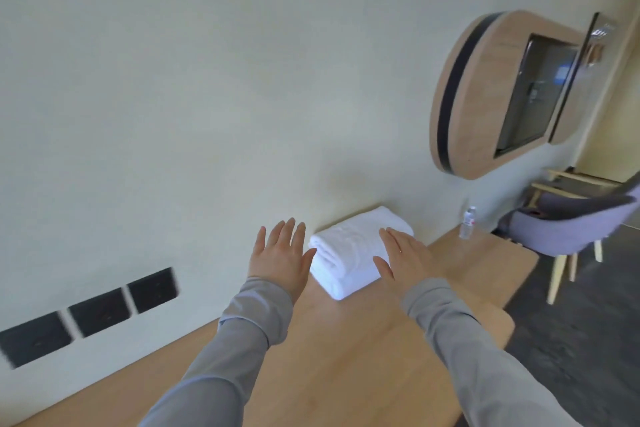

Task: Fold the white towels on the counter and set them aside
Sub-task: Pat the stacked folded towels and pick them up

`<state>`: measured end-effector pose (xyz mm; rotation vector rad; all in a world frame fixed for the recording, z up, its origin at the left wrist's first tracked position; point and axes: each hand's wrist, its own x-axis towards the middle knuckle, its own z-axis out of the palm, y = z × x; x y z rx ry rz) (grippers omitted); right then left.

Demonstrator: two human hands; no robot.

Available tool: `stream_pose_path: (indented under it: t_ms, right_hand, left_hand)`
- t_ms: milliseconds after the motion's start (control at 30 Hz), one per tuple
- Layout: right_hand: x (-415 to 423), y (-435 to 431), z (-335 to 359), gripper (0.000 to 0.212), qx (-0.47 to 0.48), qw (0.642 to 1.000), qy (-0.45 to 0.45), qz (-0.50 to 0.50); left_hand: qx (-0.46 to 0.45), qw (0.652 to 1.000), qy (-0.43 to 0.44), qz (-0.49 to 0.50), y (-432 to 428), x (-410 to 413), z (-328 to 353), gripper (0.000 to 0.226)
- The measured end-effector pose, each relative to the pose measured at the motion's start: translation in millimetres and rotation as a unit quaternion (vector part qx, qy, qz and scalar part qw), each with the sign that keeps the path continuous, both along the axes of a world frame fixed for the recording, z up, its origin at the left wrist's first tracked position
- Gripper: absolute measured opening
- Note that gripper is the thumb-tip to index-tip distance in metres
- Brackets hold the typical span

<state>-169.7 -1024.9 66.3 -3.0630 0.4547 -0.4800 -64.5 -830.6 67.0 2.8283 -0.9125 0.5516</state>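
A folded white towel [349, 253] lies in a thick neat bundle on the wooden counter [346, 357], pushed close to the wall. My left hand [282, 258] hovers just left of the towel, fingers spread, holding nothing. My right hand [403, 255] is flat with fingers apart at the towel's right side, overlapping its edge; I cannot tell whether it touches the cloth. Both arms wear grey sleeves.
A clear water bottle [467, 222] stands at the counter's far right end by the wall. A grey chair [575, 218] with pale wooden legs sits beyond it. Black wall sockets [97, 312] are at left; a wooden wall unit [485, 94] hangs above right.
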Motion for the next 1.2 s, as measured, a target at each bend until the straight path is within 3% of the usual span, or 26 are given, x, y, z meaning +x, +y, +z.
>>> stream_pose_path:
  t_ms: [233, 600, 1000, 1200]
  right_hand:
    - [39.6, -101.8, 16.5, 0.056, -0.058, 0.997, -0.024, -0.037]
    - [131.3, -180.7, 8.7, 0.056, -0.051, 0.998, -0.014, 0.017]
    - [234.3, -277.7, -62.1, 0.055, 0.029, 0.990, 0.055, 0.129]
    - [255.1, -333.0, -118.7, 0.052, 0.065, 0.978, 0.116, 0.158]
  left_hand:
    - [-0.027, 1.000, 0.007, -0.006, -97.0, 55.5, 1.1, 0.056]
    - [-0.034, 0.999, -0.006, 0.015, -183.6, 126.0, -2.1, 0.056]
    - [0.008, 0.983, 0.065, 0.170, -232.4, 161.0, -75.5, 0.054]
    - [-0.033, 0.965, 0.126, 0.229, -281.4, 150.7, -121.7, 0.041]
